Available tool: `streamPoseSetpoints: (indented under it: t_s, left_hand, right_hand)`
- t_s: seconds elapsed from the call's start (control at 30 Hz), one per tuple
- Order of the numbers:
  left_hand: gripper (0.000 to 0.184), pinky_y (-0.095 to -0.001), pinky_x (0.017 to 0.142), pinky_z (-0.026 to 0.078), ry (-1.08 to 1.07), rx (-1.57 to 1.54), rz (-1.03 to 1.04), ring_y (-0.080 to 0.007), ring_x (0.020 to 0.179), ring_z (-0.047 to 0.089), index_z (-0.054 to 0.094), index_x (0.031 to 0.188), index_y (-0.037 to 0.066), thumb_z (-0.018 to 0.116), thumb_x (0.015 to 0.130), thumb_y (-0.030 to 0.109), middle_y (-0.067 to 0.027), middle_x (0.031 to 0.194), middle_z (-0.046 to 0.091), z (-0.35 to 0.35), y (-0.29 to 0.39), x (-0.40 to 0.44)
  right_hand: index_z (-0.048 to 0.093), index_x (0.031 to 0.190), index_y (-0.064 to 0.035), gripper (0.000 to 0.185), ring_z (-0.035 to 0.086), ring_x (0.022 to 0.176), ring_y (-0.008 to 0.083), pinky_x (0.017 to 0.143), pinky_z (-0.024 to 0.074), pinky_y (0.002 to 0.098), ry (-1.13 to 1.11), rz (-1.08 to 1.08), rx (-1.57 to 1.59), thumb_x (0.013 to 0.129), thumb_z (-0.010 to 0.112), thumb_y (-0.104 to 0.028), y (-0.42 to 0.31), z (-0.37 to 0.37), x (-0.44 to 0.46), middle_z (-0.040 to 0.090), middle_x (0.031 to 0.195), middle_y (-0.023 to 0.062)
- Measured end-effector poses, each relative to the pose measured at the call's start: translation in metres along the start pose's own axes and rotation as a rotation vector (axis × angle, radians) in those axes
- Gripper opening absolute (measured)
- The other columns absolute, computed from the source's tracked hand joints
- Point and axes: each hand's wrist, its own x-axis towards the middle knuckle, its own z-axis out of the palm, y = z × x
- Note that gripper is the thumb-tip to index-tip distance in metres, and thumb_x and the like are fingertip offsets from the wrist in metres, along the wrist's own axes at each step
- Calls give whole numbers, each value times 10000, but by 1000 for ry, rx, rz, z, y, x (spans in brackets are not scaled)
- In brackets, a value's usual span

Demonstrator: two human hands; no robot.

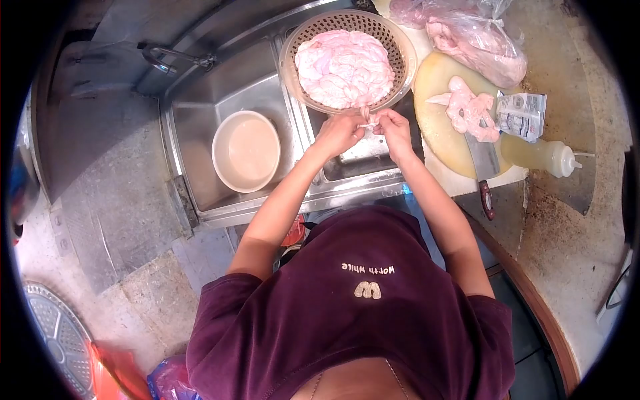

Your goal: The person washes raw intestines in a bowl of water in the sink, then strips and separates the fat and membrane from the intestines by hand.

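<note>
Pale pink, coiled offal that looks like intestine (345,67) fills a plastic colander (293,75) over the right-hand sink basin. At the colander's near rim, my left hand (340,133) pinches a strand of this intestine. Close beside it, my right hand (395,132) pinches the same strand with thumb and fingers. The strand (365,115) runs down from the colander to my fingertips, and its end is partly hidden by them. More pale pieces (470,110) lie on a round cutting board (433,143) at the right.
A bowl of cloudy liquid (247,152) stands in the left basin, below a faucet (177,59). A cleaver (483,160), a foil packet (521,115) and a squeeze bottle (543,155) are by the board. Behind it lies a clear bag of pink meat (477,47).
</note>
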Motion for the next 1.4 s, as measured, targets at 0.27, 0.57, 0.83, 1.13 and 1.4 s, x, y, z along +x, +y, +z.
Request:
streamPoseSetpoints:
  t_s: [0.27,0.57,0.83,1.13,1.4]
  left_hand:
    - [210,-354,624,441,18,-14,-12,-269,680,562,599,929,80,546,733,129,-117,773,566,6,-6,0]
    - [161,-282,601,432,12,-336,-161,-159,665,565,578,895,17,539,779,121,-108,758,597,17,-28,6]
    - [296,-346,646,454,63,-43,-427,-268,738,603,613,813,37,589,736,322,-128,793,627,8,-17,34]
    - [336,-379,685,470,38,361,-439,-281,769,611,629,789,12,569,722,336,-164,804,622,22,-26,76]
    - [358,-282,600,449,89,-875,-610,-163,619,554,598,839,-42,474,800,291,-72,728,596,-10,-59,95]
  right_hand:
    - [553,727,-46,157,507,572,81,550,424,209,6,5,14,826,430,-44,3,-1,-1,542,668,12]
    - [557,722,-43,162,503,561,78,539,425,208,-9,-20,46,828,434,-45,0,1,-7,548,666,13]
    - [562,712,-50,171,496,561,70,542,422,199,-4,13,32,830,439,-50,-3,7,-11,556,658,15]
    - [560,722,-46,167,497,568,73,551,423,204,-26,-15,62,833,436,-53,0,5,-11,553,666,11]
    - [560,745,-36,136,503,576,76,563,431,208,-13,-1,41,823,449,-45,3,-1,-11,569,704,18]
